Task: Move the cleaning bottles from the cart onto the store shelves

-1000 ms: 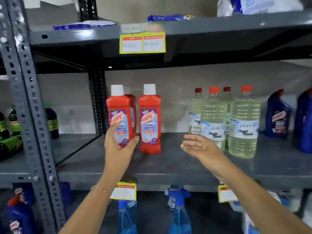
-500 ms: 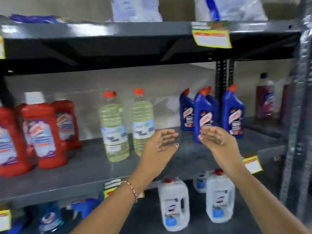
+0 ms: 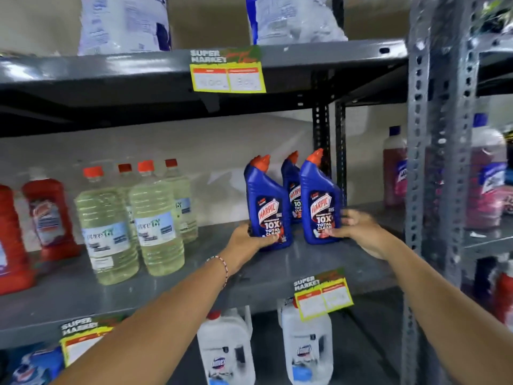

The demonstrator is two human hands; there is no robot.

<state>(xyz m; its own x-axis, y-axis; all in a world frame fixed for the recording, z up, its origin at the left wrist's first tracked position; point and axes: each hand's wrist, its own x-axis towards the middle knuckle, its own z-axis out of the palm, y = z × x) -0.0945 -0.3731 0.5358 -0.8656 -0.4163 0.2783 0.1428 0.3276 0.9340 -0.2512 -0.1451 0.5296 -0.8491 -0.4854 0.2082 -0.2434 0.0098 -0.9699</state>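
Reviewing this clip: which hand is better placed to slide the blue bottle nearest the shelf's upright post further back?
Right. The right hand already wraps that blue Harpic bottle beside the post; the left hand is on the other front bottle.

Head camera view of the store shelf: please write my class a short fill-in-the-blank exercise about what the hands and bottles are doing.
1. The left hand and right hand each hold a ____ Harpic bottle.
2. These bottles have ____ caps.
3. The pale yellow bottles stand to the ____ of the blue ones.
4. On the shelf below stand white ____ jugs.

Missing words: blue; orange; left; Domex
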